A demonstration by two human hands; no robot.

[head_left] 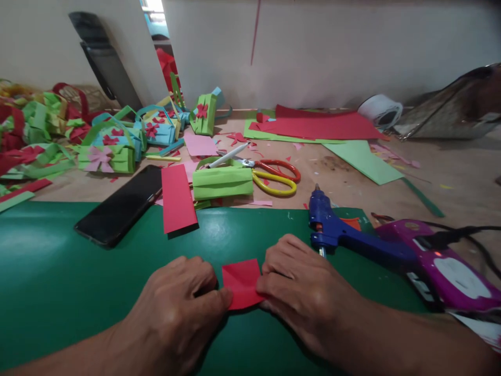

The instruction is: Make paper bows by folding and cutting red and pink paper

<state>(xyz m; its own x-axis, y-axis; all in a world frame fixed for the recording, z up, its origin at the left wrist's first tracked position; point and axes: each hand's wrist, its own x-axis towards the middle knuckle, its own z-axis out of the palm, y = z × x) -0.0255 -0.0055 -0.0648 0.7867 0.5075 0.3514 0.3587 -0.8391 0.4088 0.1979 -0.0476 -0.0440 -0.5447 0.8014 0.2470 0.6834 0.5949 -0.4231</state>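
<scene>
A small red paper square [243, 279] with crease lines is held low over the green mat [117, 292]. My left hand [183, 297] pinches its lower left corner between thumb and curled fingers. On the other side, my right hand [293, 282] grips the right edge, thumb on top. Just beyond lie a red paper strip [179, 198] and a folded light green paper piece [223, 183]. Scissors [276, 175] with red and yellow handles and a white pen [229, 155] rest behind that piece.
A blue glue gun [352, 237] lies at the right beside a purple power strip [438, 261] with cables. A black phone [121, 206] is at the left. Several small paper bags [105, 156] crowd the back left. Red sheets [321, 124] and a white tape roll [380, 110] sit at the back.
</scene>
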